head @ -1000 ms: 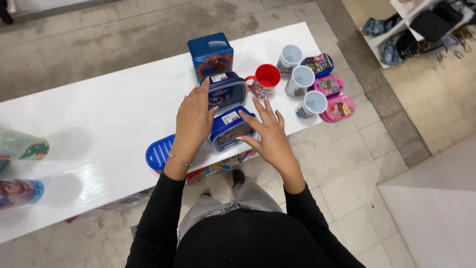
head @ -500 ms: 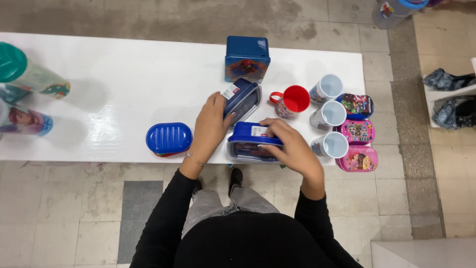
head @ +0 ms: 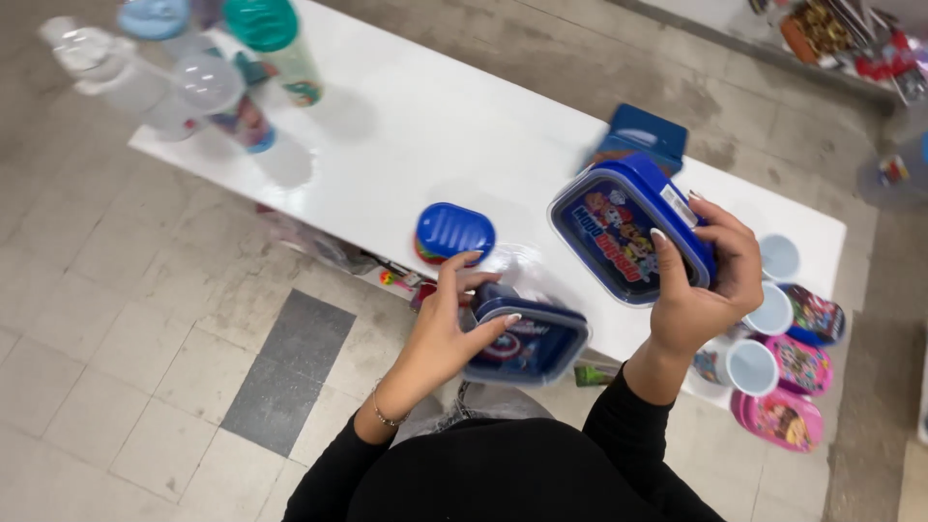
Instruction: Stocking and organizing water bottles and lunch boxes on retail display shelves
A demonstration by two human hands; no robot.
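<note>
My left hand (head: 447,324) grips a dark blue lunch box with a clear lid and a shield picture (head: 527,340), held low over the near edge of the white table (head: 406,145). My right hand (head: 708,280) holds up a second blue lunch box with cartoon pictures (head: 623,227), tilted so its face points at me. The two boxes are apart. A blue oval lidded box (head: 453,232) lies on the table just beyond my left hand.
A blue square box (head: 643,132) sits farther back on the table. Several white mugs (head: 773,309) and pink and blue small boxes (head: 788,411) crowd the right end. Plastic bottles with teal and blue caps (head: 261,48) stand at the left end. Tiled floor lies below.
Both hands have lifted the two lunch boxes off the table and moved them apart. The view has swung, so the table now runs diagonally.
</note>
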